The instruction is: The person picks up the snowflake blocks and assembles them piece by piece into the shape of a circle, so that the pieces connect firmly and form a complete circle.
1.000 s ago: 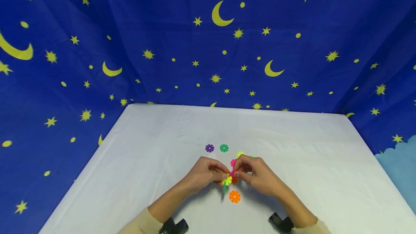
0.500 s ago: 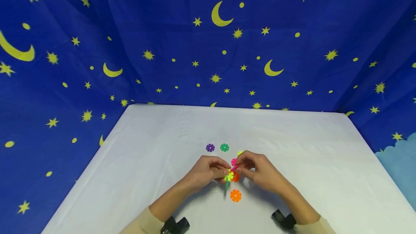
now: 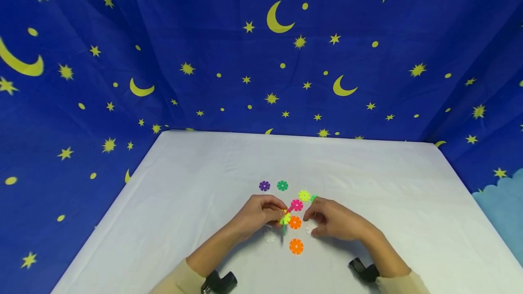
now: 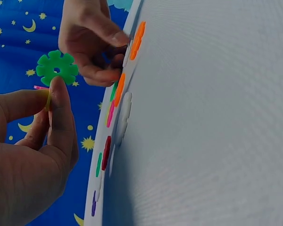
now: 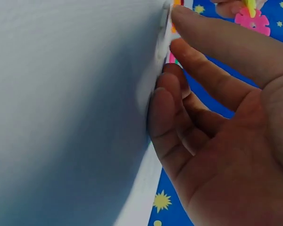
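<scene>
My left hand (image 3: 261, 214) pinches a yellow notched plastic disc (image 3: 285, 218) between thumb and fingers. Joined to it are a green disc (image 4: 49, 70), standing out plainly in the left wrist view, and a pink disc (image 5: 250, 21) on the far side. This joined piece is held above the table. My right hand (image 3: 337, 219) is low at the tabletop with its fingers bent and parted from the thumb. A white disc (image 3: 309, 227) lies between them, partly covered, with the thumb tip right at its edge.
On the white table (image 3: 229, 162) lie flat orange discs (image 3: 296, 246), a pink disc (image 3: 297, 205), a yellow disc (image 3: 304, 195), a green disc (image 3: 282, 186) and a purple disc (image 3: 264, 186). Another white disc (image 3: 269, 236) lies below my left hand. A blue star-patterned cloth (image 3: 229, 49) hangs behind.
My right hand has let go of the pink disc on the joined piece and moved right and down to the white disc. My left hand keeps its pinch nearly in place.
</scene>
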Motion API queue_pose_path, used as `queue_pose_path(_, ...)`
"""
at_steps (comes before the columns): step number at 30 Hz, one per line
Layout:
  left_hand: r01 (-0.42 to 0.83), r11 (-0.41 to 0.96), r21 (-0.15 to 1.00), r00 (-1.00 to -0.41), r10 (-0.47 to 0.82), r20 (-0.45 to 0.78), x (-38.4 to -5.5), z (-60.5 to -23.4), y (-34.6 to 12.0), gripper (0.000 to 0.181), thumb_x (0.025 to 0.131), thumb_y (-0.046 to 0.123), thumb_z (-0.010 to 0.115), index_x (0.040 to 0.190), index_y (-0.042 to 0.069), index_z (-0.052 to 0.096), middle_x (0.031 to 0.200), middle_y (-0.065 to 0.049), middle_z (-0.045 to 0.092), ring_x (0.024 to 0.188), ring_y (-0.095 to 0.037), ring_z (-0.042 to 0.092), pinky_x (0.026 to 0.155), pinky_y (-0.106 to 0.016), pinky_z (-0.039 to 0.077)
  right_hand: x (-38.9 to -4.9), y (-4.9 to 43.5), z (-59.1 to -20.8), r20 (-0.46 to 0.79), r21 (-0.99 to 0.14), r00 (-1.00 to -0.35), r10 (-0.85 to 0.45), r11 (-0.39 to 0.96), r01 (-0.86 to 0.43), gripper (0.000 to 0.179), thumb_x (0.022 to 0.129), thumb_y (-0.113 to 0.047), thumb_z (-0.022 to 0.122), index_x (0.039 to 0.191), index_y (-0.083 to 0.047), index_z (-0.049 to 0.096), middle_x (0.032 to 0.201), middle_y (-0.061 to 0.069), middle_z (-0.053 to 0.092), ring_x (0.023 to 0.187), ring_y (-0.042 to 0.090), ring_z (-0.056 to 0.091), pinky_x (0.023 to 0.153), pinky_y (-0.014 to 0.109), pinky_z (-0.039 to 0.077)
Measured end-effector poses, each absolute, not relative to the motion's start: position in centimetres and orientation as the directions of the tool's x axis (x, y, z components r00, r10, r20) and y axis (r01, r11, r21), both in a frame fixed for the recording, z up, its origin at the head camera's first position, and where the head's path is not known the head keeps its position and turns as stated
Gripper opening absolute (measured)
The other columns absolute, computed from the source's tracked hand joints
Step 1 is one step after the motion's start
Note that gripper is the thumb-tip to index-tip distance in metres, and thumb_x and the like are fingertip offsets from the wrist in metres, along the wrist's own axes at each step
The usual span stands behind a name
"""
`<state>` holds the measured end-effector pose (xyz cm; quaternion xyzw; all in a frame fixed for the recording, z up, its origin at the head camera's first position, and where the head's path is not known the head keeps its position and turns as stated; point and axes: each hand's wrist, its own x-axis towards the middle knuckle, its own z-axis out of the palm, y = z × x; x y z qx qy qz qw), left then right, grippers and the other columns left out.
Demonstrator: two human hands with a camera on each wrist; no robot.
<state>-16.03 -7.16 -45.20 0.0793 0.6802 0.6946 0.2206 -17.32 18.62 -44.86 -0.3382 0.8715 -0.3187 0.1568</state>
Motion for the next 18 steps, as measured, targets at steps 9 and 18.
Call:
queue_pose_path(9, -0.198, 0.015, 0.98, -0.891, 0.415, -0.186, -15.94, -45.36, -7.17, 0.012, 0.087, 0.001, 0.068, 0.098, -0.003, 0.068, 0.086, -0.015, 0.066, 0.066, -0.023, 0.065, 0.07, -0.038, 0.058, -17.31, 18.52, -44.92, -0.131, -0.673, -0.718, -0.684, 0.592, -0.442, 0.022, 0.081, -0.018, 0.078, 0.094, -0.019, 0.06, 0.079, -0.006, 0.055, 0.07, 0.009, 0.05, 0.061, 0.025, 0.045)
queue_pose_path(18, -0.199, 0.026, 0.98, -0.888, 0.419, -0.191, -15.72, -45.34, -7.07, 0.012, 0.087, 0.001, 0.068, 0.099, -0.002, 0.068, 0.087, -0.016, 0.066, 0.067, -0.026, 0.066, 0.07, -0.038, 0.058, -17.32, 18.46, -44.95, -0.1, -0.796, -0.712, -0.695, 0.485, -0.362, 0.008, 0.091, -0.01, 0.064, 0.097, -0.015, 0.063, 0.078, -0.004, 0.062, 0.064, 0.011, 0.056, 0.058, 0.027, 0.052)
